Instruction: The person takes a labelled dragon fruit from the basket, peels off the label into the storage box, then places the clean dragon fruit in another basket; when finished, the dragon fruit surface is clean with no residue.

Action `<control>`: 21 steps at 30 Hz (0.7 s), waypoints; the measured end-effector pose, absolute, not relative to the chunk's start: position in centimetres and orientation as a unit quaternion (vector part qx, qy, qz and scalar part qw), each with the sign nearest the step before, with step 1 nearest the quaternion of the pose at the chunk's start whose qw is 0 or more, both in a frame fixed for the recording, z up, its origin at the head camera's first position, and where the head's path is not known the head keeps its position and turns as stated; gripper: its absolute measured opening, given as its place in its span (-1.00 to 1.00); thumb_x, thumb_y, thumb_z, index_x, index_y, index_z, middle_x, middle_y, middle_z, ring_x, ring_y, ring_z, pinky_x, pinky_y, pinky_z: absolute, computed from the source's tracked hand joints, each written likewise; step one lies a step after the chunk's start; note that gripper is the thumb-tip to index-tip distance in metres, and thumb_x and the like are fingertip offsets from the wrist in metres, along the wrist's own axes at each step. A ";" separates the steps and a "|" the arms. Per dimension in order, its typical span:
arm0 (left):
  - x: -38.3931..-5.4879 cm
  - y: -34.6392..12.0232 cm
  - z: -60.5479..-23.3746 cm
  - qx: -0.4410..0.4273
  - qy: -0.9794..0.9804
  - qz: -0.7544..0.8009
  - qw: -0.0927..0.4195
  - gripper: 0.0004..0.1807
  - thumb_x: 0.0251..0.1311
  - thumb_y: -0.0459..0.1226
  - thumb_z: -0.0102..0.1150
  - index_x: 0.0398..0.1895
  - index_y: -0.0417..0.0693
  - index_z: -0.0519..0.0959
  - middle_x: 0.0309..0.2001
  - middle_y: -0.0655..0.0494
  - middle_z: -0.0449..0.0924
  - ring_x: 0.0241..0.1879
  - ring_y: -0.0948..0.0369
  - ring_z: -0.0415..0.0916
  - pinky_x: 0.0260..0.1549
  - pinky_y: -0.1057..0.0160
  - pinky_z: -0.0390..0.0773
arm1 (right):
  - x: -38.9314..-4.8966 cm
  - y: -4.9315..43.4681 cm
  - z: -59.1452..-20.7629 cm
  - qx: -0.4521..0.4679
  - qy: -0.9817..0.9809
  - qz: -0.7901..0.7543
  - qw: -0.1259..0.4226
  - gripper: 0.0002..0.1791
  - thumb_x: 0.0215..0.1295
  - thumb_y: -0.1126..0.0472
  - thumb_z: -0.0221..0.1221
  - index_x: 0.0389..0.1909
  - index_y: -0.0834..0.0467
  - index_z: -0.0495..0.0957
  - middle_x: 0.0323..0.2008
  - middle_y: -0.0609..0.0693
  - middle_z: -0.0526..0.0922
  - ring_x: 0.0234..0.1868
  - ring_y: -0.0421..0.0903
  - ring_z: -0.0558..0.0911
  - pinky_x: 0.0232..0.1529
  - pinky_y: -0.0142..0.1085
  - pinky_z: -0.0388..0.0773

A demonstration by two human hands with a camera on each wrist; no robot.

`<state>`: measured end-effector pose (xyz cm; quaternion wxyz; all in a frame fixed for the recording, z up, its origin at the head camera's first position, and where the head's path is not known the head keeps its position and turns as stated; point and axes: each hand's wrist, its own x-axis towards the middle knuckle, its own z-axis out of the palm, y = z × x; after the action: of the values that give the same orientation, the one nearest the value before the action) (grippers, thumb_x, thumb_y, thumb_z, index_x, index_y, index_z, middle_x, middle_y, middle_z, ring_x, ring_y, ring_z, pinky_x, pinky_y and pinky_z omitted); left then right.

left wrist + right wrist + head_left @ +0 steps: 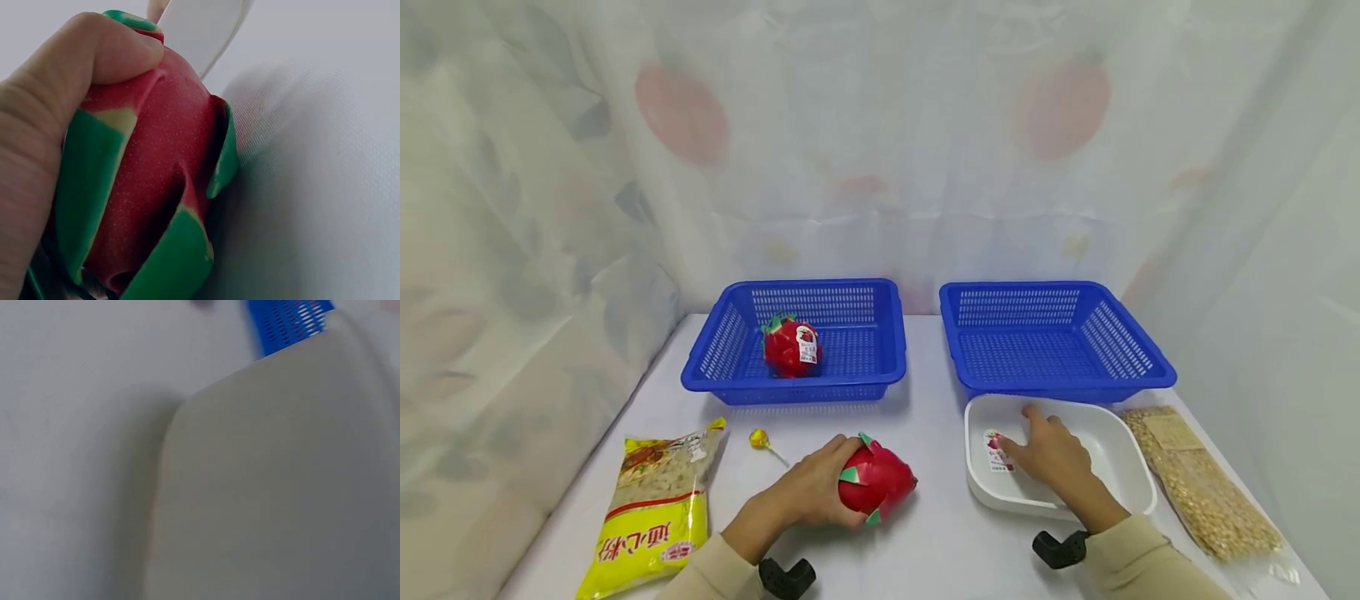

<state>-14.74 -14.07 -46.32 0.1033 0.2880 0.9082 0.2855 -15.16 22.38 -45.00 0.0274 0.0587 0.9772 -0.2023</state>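
Note:
My left hand (823, 483) grips a red dragon fruit (880, 479) with green scale tips, its thumb bent over the skin in the left wrist view. The fruit is low over the white table, left of a white plastic tub (1105, 433). Inside the tub my right hand (1052, 454) reaches down with fingers spread. Its thumb tip overlaps a white label (998, 452) with a small red fruit picture on the tub's left side. In the right wrist view the tub's pale outer wall (269, 475) fills much of the picture; the right hand's fingers are hidden there.
Behind stand two blue baskets: the left one (737, 385) holds another dragon fruit (790, 346) with a label, and the right one (1060, 387) touches the tub. A yellow pasta bag (651, 508) and a lollipop (760, 439) lie left, a grain bag (1210, 492) right.

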 end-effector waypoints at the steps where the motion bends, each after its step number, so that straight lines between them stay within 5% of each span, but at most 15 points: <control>1: -14.7 -14.1 -46.3 0.286 0.908 0.287 0.105 -0.12 -0.31 0.10 0.47 0.19 0.16 0.33 -0.05 0.32 0.37 -0.07 0.22 0.43 -0.33 0.31 0.56 | -15.0 22.4 -44.5 0.059 0.976 -0.207 0.025 -0.17 0.12 -0.21 0.28 0.25 0.26 0.34 -0.04 0.40 0.48 -0.19 0.38 0.54 -0.33 0.19 0.49; 12: -14.4 -14.2 -46.6 0.284 0.908 0.289 0.106 -0.11 -0.29 0.12 0.47 0.20 0.14 0.33 -0.06 0.29 0.37 -0.10 0.21 0.45 -0.33 0.31 0.57 | -13.2 24.3 -36.3 -0.018 0.966 -0.250 -0.058 -0.17 0.16 -0.33 0.21 0.19 0.26 0.36 -0.03 0.39 0.53 -0.09 0.30 0.56 -0.27 0.11 0.54; 21: -14.7 -14.0 -46.2 0.266 0.908 0.297 0.126 -0.03 -0.30 0.16 0.51 0.27 0.13 0.32 -0.03 0.24 0.38 -0.04 0.12 0.44 -0.33 0.24 0.60 | -13.1 28.9 -31.7 -0.057 0.938 -0.293 -0.177 -0.30 0.24 -0.04 0.29 0.25 0.28 0.32 0.01 0.34 0.46 -0.20 0.22 0.58 -0.48 -0.23 0.52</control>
<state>-14.67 -14.00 -46.20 0.1259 0.2664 0.9084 0.2967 -13.10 28.91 -31.67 -0.1771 -0.0565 0.9380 -0.2926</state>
